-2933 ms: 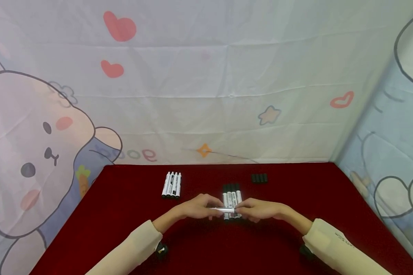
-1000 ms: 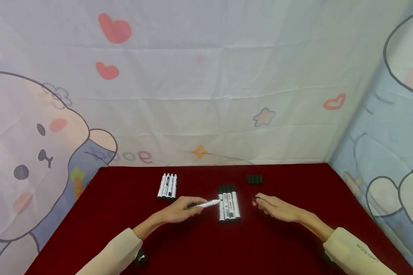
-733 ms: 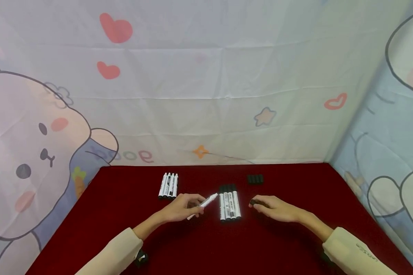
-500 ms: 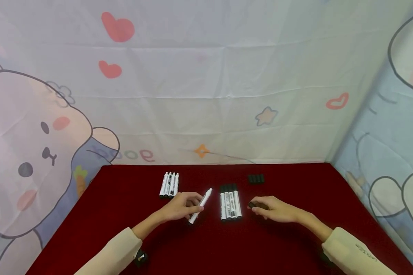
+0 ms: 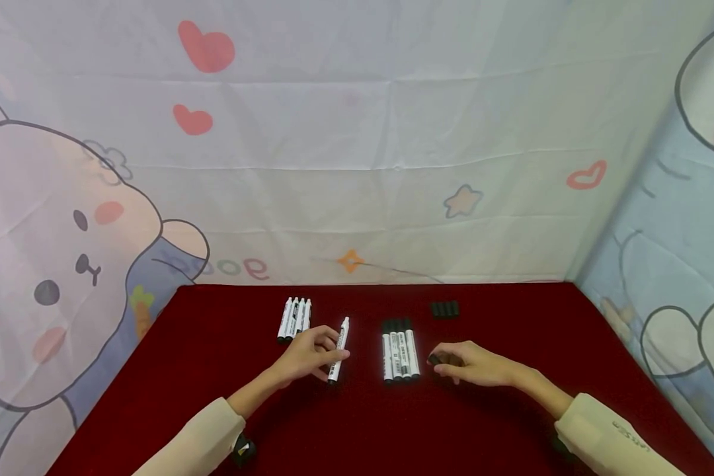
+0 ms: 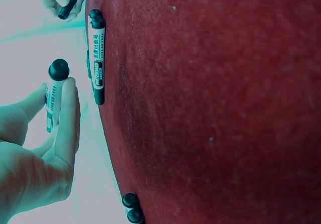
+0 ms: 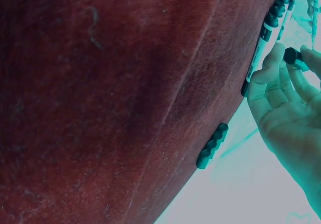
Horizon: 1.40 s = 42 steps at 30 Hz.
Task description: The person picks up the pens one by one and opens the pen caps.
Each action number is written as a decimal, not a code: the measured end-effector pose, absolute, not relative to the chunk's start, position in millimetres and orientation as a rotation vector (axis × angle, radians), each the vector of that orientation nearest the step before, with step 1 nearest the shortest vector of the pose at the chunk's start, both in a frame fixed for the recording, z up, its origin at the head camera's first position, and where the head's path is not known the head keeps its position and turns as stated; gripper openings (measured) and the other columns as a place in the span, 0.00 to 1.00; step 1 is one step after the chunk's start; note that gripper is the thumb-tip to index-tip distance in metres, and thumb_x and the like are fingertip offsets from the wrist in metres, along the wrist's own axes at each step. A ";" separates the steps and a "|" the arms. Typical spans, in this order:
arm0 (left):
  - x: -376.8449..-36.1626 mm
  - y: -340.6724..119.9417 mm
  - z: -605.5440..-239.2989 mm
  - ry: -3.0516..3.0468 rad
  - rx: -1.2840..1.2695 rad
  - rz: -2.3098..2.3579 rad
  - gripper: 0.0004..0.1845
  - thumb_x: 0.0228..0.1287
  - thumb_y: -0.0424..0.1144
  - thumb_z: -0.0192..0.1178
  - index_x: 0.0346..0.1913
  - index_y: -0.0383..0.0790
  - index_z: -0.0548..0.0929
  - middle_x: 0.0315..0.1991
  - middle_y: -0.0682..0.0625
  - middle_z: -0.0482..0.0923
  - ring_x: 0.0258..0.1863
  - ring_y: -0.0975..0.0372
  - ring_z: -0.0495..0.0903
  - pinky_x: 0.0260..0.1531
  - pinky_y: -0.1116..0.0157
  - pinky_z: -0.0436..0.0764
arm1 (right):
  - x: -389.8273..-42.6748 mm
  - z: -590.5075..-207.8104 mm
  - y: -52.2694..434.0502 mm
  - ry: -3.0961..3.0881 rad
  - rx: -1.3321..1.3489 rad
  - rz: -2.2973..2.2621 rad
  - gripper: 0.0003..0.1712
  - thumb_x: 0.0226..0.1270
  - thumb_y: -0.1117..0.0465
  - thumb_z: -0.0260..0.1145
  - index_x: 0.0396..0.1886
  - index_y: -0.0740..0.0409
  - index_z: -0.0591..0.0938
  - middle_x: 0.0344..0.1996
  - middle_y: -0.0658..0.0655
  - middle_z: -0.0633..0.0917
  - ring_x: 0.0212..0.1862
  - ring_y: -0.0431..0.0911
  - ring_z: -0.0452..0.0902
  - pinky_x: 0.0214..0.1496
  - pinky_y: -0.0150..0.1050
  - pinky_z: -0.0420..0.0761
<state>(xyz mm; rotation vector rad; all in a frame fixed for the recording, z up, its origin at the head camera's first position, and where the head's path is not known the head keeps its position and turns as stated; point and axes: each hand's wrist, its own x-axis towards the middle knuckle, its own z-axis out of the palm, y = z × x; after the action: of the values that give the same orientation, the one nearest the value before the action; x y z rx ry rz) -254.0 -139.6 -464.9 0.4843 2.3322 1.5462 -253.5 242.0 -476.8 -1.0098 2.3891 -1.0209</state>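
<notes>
Red table (image 5: 214, 370): we are uncapping markers, left hand (image 5: 309, 354) pinching an uncapped marker (image 5: 338, 350), right hand (image 5: 470, 362) pinching its cap (image 5: 436, 359) (black); next we'd judge each joins its row near the far edge.

From my remote seat I saw a table (image 5: 214, 396) covered in dark red cloth. Four uncapped white markers (image 5: 295, 318) lay side by side on it toward the far left. Near the middle lay a row of capped markers (image 5: 400, 350), black caps pointing away, packed touching one another. Toward the far right sat a short row of loose black caps (image 5: 445, 309), well apart from both marker groups.
</notes>
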 end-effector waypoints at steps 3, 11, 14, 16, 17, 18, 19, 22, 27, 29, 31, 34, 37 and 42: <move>-254.2 -140.6 -465.7 2.333 0.460 1.563 0.25 0.69 0.40 0.68 0.59 0.26 0.75 0.44 0.38 0.82 0.29 0.62 0.82 0.29 0.54 0.90 | -253.9 -477.6 241.7 2.384 -1.004 -1.019 0.17 0.80 0.54 0.58 0.58 0.61 0.79 0.39 0.54 0.85 0.32 0.37 0.80 0.37 0.31 0.82; -255.1 -143.4 -467.4 2.337 0.404 1.567 0.26 0.68 0.41 0.69 0.58 0.27 0.74 0.40 0.41 0.81 0.27 0.61 0.82 0.28 0.54 0.90 | -254.1 -479.4 240.7 2.364 -0.998 -1.023 0.18 0.80 0.54 0.58 0.58 0.62 0.79 0.38 0.54 0.84 0.32 0.36 0.79 0.37 0.31 0.82; -255.1 -144.7 -469.3 2.346 0.403 1.568 0.26 0.68 0.41 0.69 0.58 0.27 0.73 0.39 0.42 0.81 0.26 0.61 0.81 0.28 0.54 0.90 | -253.3 -479.1 240.2 2.360 -1.002 -1.021 0.18 0.80 0.55 0.58 0.58 0.63 0.79 0.37 0.53 0.84 0.32 0.36 0.79 0.36 0.31 0.82; -255.0 -145.8 -470.5 2.356 0.397 1.568 0.26 0.68 0.41 0.68 0.58 0.26 0.73 0.39 0.42 0.80 0.26 0.60 0.81 0.27 0.54 0.89 | -252.5 -478.6 239.9 2.356 -1.002 -1.019 0.18 0.81 0.55 0.58 0.58 0.63 0.79 0.38 0.54 0.84 0.32 0.36 0.79 0.36 0.31 0.82; -255.1 -146.4 -470.8 2.363 0.387 1.566 0.25 0.68 0.41 0.68 0.58 0.27 0.73 0.39 0.42 0.80 0.25 0.60 0.81 0.27 0.54 0.89 | -252.0 -478.2 239.9 2.351 -1.007 -1.022 0.18 0.81 0.56 0.58 0.58 0.63 0.79 0.38 0.54 0.85 0.32 0.36 0.79 0.36 0.31 0.83; -255.2 -147.1 -470.8 2.371 0.377 1.563 0.25 0.68 0.41 0.69 0.58 0.27 0.73 0.38 0.42 0.80 0.25 0.60 0.81 0.27 0.54 0.89 | -251.6 -478.0 240.0 2.348 -1.011 -1.023 0.18 0.81 0.56 0.58 0.58 0.64 0.79 0.38 0.55 0.85 0.32 0.36 0.80 0.36 0.31 0.83; -255.4 -147.9 -470.8 2.380 0.367 1.563 0.25 0.68 0.41 0.69 0.58 0.27 0.74 0.38 0.42 0.80 0.25 0.61 0.81 0.26 0.54 0.89 | -251.0 -477.6 239.9 2.345 -1.012 -1.026 0.18 0.81 0.56 0.58 0.58 0.64 0.79 0.39 0.55 0.85 0.32 0.37 0.80 0.37 0.31 0.83; -256.9 -150.8 -470.0 2.405 0.332 1.562 0.25 0.67 0.42 0.70 0.57 0.28 0.74 0.38 0.42 0.80 0.24 0.61 0.81 0.26 0.54 0.89 | -249.8 -476.5 240.2 2.336 -1.021 -1.035 0.18 0.81 0.57 0.58 0.58 0.65 0.79 0.40 0.57 0.85 0.33 0.38 0.81 0.38 0.32 0.83; -261.6 -158.9 -468.1 2.444 0.251 1.565 0.25 0.66 0.44 0.71 0.56 0.30 0.75 0.40 0.41 0.81 0.24 0.61 0.81 0.25 0.56 0.89 | -249.7 -478.0 239.8 2.335 -1.016 -1.038 0.18 0.81 0.57 0.58 0.58 0.65 0.79 0.41 0.57 0.86 0.34 0.38 0.81 0.38 0.32 0.84; -265.0 -163.3 -468.1 2.463 0.208 1.573 0.25 0.65 0.44 0.71 0.55 0.30 0.76 0.41 0.41 0.81 0.24 0.61 0.81 0.25 0.57 0.89 | -249.8 -479.1 239.9 2.337 -1.012 -1.035 0.18 0.81 0.56 0.58 0.59 0.65 0.79 0.41 0.56 0.85 0.34 0.38 0.81 0.38 0.32 0.84; -269.2 -168.2 -468.6 2.483 0.167 1.581 0.24 0.65 0.44 0.71 0.55 0.31 0.76 0.42 0.41 0.81 0.24 0.61 0.82 0.25 0.58 0.89 | -249.7 -480.1 240.2 2.343 -1.002 -1.029 0.18 0.81 0.56 0.58 0.59 0.64 0.79 0.41 0.55 0.85 0.34 0.38 0.81 0.38 0.32 0.84; -276.7 -177.0 -470.0 2.498 0.128 1.607 0.24 0.66 0.43 0.71 0.56 0.30 0.76 0.42 0.40 0.81 0.23 0.61 0.82 0.26 0.58 0.89 | -250.1 -481.9 240.9 2.345 -1.001 -1.026 0.18 0.81 0.55 0.58 0.58 0.64 0.79 0.40 0.55 0.85 0.33 0.37 0.81 0.37 0.31 0.83; -282.8 -186.7 -469.9 2.517 0.113 1.621 0.25 0.67 0.43 0.70 0.58 0.30 0.76 0.42 0.40 0.81 0.23 0.62 0.81 0.27 0.58 0.89 | -250.7 -483.1 241.1 2.347 -1.001 -1.024 0.18 0.80 0.55 0.58 0.58 0.63 0.79 0.40 0.54 0.85 0.33 0.36 0.80 0.37 0.31 0.83; -291.5 -203.2 -468.7 2.596 0.114 1.622 0.24 0.68 0.43 0.69 0.59 0.30 0.76 0.41 0.39 0.82 0.23 0.63 0.81 0.28 0.56 0.89 | -250.1 -481.9 240.9 2.343 -1.008 -1.023 0.18 0.80 0.55 0.58 0.58 0.63 0.79 0.40 0.55 0.85 0.33 0.36 0.80 0.38 0.31 0.83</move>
<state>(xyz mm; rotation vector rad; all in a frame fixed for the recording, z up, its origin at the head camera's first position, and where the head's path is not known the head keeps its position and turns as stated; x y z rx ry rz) -291.5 -203.2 -468.7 0.1142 2.5961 1.6217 -250.1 240.9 -481.9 -1.0084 2.3427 -1.0226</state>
